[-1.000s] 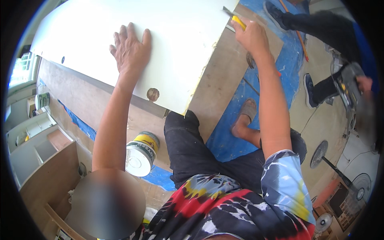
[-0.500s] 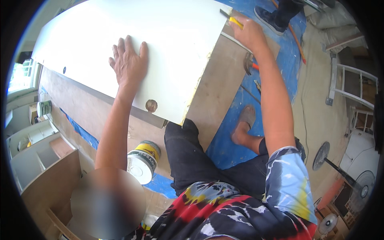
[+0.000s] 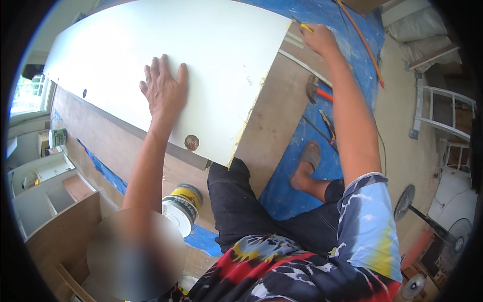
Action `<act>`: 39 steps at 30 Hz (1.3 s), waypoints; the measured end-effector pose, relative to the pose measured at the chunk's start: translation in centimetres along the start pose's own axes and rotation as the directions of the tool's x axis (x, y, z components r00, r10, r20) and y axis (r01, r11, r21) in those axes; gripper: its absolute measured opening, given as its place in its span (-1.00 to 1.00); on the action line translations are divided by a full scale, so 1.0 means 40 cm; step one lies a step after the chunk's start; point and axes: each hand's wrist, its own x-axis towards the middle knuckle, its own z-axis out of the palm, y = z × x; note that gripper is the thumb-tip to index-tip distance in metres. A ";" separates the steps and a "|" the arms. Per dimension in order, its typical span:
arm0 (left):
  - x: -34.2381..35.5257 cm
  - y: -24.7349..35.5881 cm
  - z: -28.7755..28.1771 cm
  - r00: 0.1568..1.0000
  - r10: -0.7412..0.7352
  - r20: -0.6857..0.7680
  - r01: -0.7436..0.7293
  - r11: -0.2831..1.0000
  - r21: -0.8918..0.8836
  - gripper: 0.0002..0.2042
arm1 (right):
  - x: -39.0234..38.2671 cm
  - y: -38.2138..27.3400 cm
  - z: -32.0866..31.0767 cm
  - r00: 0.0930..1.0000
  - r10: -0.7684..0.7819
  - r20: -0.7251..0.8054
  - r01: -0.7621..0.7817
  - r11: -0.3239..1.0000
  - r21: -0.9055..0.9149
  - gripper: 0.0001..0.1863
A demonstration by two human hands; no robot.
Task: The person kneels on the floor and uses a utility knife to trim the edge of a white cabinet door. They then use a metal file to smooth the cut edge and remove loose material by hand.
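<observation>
My left hand lies flat on a large white panel, fingers spread. Near the panel's far right corner, my right hand is closed round a yellow-handled tool with a narrow flat blade. Its dark tip points left at the corner; I cannot tell whether it touches. A ragged yellowish strip runs along the panel's right edge. A round brown hole shows near the panel's front corner. Under my right forearm lies a claw hammer with an orange-red handle.
A brown board lies below the panel, over blue sheeting. A utility knife is near my sandalled foot. Paint buckets stand by my left knee. To the right are a white metal frame and a fan.
My right hand and the tool have shifted slightly right. The view has moved a little. A dark shoe and trouser leg at the top right are gone from view. My left hand stays flat.
</observation>
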 end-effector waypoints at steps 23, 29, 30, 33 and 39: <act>-0.093 -0.009 0.001 0.994 0.108 -0.010 -0.108 0.993 -0.041 -0.28 | -0.864 -0.305 0.246 0.877 0.458 0.147 -0.420 0.579 0.699 -0.66; -0.139 -0.016 0.004 0.993 0.112 -0.044 -0.114 0.992 -0.050 -0.30 | -0.947 -0.057 0.464 0.829 0.533 0.167 -0.557 0.812 0.175 -0.50; -0.138 -0.017 0.004 0.992 0.114 -0.050 -0.117 0.992 -0.049 -0.30 | -0.950 -0.044 0.467 0.851 0.501 0.159 -0.520 0.845 0.125 -0.49; -0.134 -0.018 0.006 0.987 0.134 -0.086 -0.142 0.985 -0.102 -0.33 | -0.928 -0.074 0.402 0.941 0.309 -0.140 -0.257 0.918 0.302 -0.55; -0.136 -0.010 0.000 0.992 0.105 -0.070 -0.111 0.989 -0.093 -0.34 | -0.761 -0.295 0.117 0.979 -0.032 -0.203 0.148 0.795 0.588 -0.80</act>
